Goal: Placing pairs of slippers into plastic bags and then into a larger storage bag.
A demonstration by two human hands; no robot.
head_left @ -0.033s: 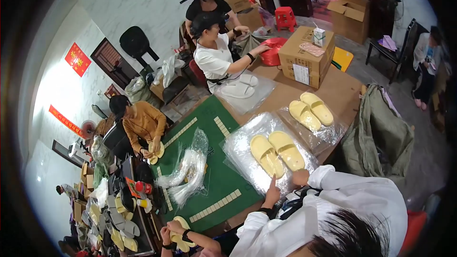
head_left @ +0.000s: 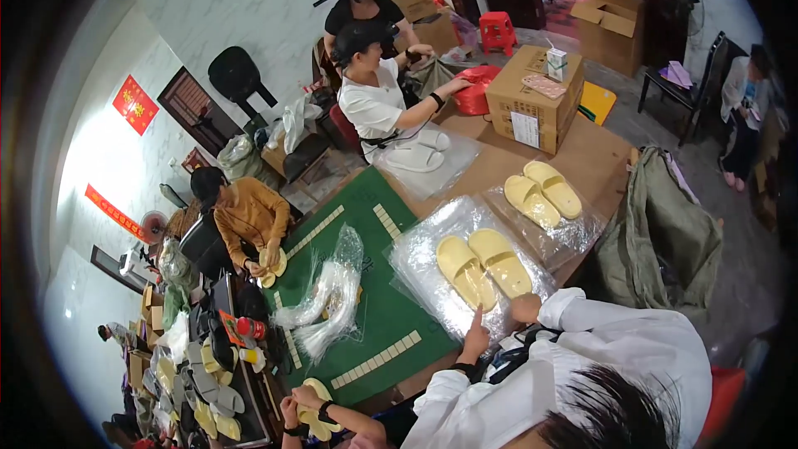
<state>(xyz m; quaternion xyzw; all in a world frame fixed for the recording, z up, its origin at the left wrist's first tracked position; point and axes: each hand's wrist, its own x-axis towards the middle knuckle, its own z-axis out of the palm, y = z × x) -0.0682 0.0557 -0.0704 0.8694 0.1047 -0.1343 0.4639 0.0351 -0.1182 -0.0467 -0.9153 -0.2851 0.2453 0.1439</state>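
A pair of pale yellow slippers (head_left: pixel 474 270) lies on a stack of clear plastic bags (head_left: pixel 428 237), toes pointing away. At the heel of the left slipper is my left hand (head_left: pixel 475 336), its index finger stretched out and touching the slipper's end. My right hand (head_left: pixel 525 309) rests closed beside the heel of the right slipper. Its fingers are curled and mostly hidden, so what they hold cannot be made out. White sleeves cover both forearms. Farther back, a second yellow pair (head_left: pixel 543 195) lies on clear plastic.
A green mat (head_left: pixel 378 299) with rows of tiles bears a bundle of clear plastic (head_left: pixel 328 299). Co-workers handle slippers at left and lower left. White slippers (head_left: pixel 418 152) and a cardboard box (head_left: pixel 536 100) sit at the far side. A large sack (head_left: pixel 661 241) stands at right.
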